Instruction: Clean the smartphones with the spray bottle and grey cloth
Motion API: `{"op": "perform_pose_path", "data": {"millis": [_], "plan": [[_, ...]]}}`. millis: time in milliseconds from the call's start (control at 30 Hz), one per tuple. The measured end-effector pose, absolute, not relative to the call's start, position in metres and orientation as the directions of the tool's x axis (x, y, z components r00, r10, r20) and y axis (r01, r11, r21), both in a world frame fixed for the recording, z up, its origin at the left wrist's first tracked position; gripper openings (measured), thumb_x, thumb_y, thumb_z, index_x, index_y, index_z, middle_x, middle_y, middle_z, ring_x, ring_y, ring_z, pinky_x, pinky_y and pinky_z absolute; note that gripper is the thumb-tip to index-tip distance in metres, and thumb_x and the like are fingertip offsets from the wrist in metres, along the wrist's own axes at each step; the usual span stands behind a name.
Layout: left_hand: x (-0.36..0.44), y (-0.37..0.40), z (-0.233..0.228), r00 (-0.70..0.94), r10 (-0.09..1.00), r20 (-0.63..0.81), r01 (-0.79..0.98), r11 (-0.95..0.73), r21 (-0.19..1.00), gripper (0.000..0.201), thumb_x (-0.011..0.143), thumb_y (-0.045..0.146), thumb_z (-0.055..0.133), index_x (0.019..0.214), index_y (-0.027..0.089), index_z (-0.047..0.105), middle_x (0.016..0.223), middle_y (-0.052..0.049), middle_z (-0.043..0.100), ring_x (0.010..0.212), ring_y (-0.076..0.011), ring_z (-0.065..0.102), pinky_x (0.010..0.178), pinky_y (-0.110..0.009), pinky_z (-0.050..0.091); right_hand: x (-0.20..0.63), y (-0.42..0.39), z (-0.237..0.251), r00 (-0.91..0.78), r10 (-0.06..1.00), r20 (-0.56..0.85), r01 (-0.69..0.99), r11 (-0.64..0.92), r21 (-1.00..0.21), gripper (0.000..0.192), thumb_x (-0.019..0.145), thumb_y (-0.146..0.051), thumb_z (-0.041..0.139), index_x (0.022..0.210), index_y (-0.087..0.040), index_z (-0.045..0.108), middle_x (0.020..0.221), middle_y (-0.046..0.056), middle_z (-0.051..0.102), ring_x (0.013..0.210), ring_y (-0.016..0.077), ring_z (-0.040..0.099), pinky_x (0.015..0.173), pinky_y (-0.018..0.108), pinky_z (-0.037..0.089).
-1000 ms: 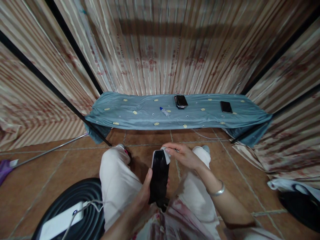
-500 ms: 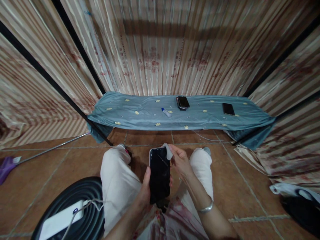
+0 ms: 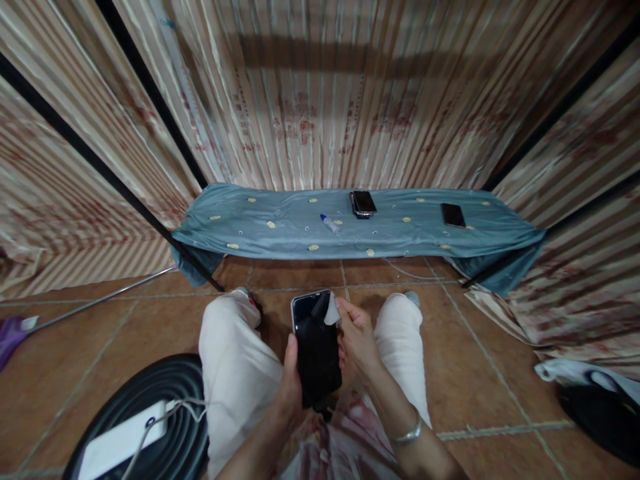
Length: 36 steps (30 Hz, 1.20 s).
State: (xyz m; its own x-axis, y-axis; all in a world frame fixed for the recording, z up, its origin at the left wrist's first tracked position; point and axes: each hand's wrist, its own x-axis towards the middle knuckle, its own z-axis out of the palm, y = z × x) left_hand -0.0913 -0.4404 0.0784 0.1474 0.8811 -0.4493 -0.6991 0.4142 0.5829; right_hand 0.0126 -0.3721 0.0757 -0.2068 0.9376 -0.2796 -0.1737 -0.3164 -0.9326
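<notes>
One dark phone [image 3: 319, 363], one pale wipe [image 3: 331, 313] at its upper right corner

The phone is held upright between the person's knees, over the lap, its glossy face turned up to the wearer. The left hand [image 3: 291, 381] grasps it by the edges: the thumb lies along the left side and fingertips show at the right, so the fingers seem to pass behind. That grip probably serves to steady the phone while leaving most of the face uncovered. The right hand [image 3: 359, 333] pinches the wipe between thumb and forefinger, the other fingers curled – a light hold that suits a small, limp piece; whether it is cloth or tissue I cannot tell.

Ahead, on a bench with a blue cover [image 3: 280, 241], lie a small blue-capped bottle [image 3: 329, 224], a stack of devices [image 3: 363, 203] and, well apart to the right, another dark device [image 3: 453, 215]. They all sit within view, perhaps so as to leave the lap free.

Half a second ago the phone stood straighter and the wipe folded over its top edge; now the top leans further left and the wipe lies down along the upper right of the face – the left hand's grasp is much the same, and the things on the bench have stayed put.
</notes>
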Motion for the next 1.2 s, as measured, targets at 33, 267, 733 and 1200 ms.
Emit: {"op": "perform_pose_path", "data": {"millis": [33,267,733,1200], "plan": [[-0.093,-0.440,0.077,0.129,0.880,-0.456,-0.699,0.407,0.588,0.072,0.081,0.075,0.045,0.101,0.011,0.072,0.082,-0.012,0.075,0.091,-0.0283,0.070,0.082,-0.037,0.052,0.012,-0.375,0.078,-0.187,0.939,-0.289,-0.170,-0.321,-0.932,0.061,0.076,-0.074,0.057,0.102,-0.021,0.069,0.040,-0.011,0.039,0.026,0.0060,0.032,0.022,0.016,0.027],[-0.103,-0.438,0.072,0.140,0.874,-0.465,-0.693,0.422,0.584,0.076,0.082,0.075,0.042,0.101,0.009,0.073,0.082,-0.014,0.075,0.086,-0.0275,0.071,0.079,-0.036,0.053,0.011,-0.380,0.080,-0.223,0.943,-0.247,-0.150,-0.284,-0.947,0.054,0.075,-0.070,0.060,0.088,-0.019,0.069,0.048,-0.009,0.044,0.031,0.0038,0.036,0.025,0.012,0.030],[-0.104,-0.435,0.075,0.022,0.817,-0.576,-0.789,0.369,0.492,0.058,0.092,0.059,0.042,0.115,0.013,0.069,0.092,-0.011,0.077,0.097,-0.0284,0.071,0.091,-0.042,0.054,0.016,-0.365,0.076,-0.317,0.948,-0.017,-0.127,-0.060,-0.990,0.043,0.082,-0.061,0.060,0.080,-0.019,0.071,0.066,-0.001,0.058,0.063,0.0129,0.052,0.058,0.022,0.044],[-0.109,-0.417,0.107,-0.129,0.757,-0.641,-0.822,0.280,0.497,0.055,0.098,0.047,0.035,0.107,0.006,0.071,0.086,-0.013,0.078,0.093,-0.0269,0.073,0.091,-0.037,0.054,0.005,-0.381,0.065,-0.347,0.932,-0.104,-0.179,-0.175,-0.968,0.043,0.085,-0.059,0.059,0.083,-0.018,0.071,0.067,-0.001,0.058,0.063,0.0134,0.049,0.060,0.024,0.039]]}}
